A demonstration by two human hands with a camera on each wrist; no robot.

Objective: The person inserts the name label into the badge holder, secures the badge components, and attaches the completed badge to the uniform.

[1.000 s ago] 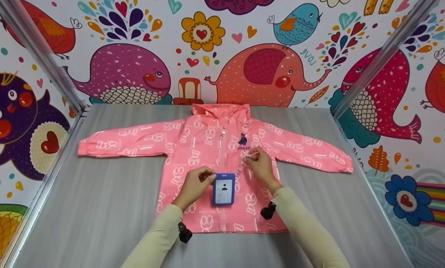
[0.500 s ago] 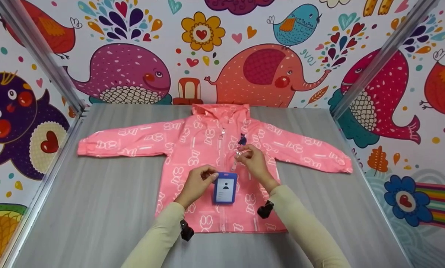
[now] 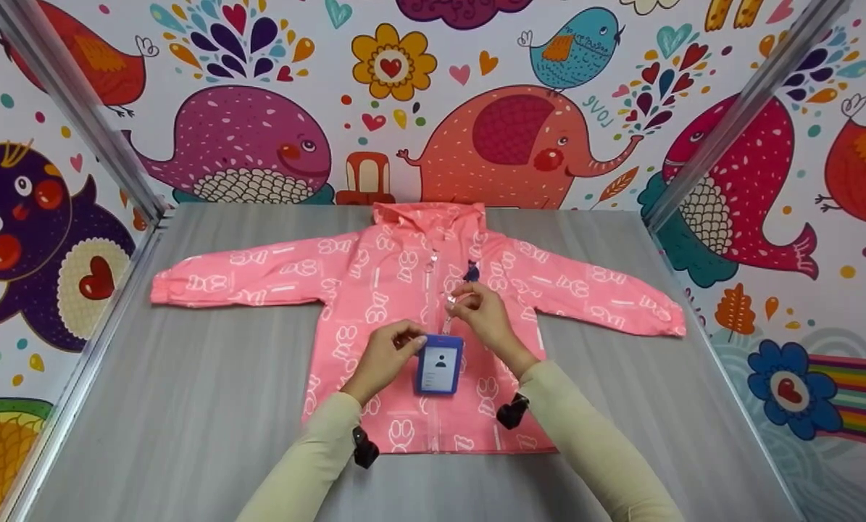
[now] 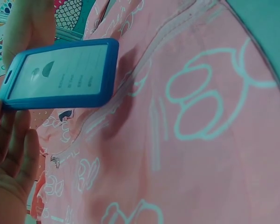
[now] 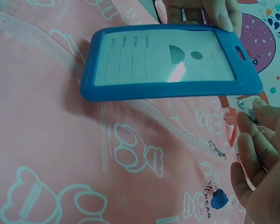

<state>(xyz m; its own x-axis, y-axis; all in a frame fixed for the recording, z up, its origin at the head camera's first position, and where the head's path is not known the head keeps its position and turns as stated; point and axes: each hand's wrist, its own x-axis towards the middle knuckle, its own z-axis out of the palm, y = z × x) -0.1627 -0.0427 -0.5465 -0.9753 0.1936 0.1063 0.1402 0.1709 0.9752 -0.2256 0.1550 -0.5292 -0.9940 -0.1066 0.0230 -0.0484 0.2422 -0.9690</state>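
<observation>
A blue-framed ID badge holder [image 3: 440, 366] with a white card inside is raised above the pink children's jacket [image 3: 396, 304]. My left hand [image 3: 383, 359] pinches its upper left corner between thumb and fingers. The holder's slot [image 5: 241, 52] shows in the right wrist view. Just above the holder's top edge, my right hand [image 3: 483, 315] pinches a small metal badge clip [image 5: 249, 113] with a clear strap [image 3: 447, 324] hanging from it. The strap's lower end is close to the slot; whether they touch I cannot tell.
The jacket lies front up on a grey table [image 3: 215, 377], sleeves spread to both sides, its zipper pull [image 3: 431, 261] near the collar. Metal rails [image 3: 77, 109] frame the table's sides. A colourful cartoon wall [image 3: 375, 130] stands behind.
My right hand has moved left with the clip, from over the jacket's chest to above the badge holder's top. The left hand has shifted the holder slightly up and right.
</observation>
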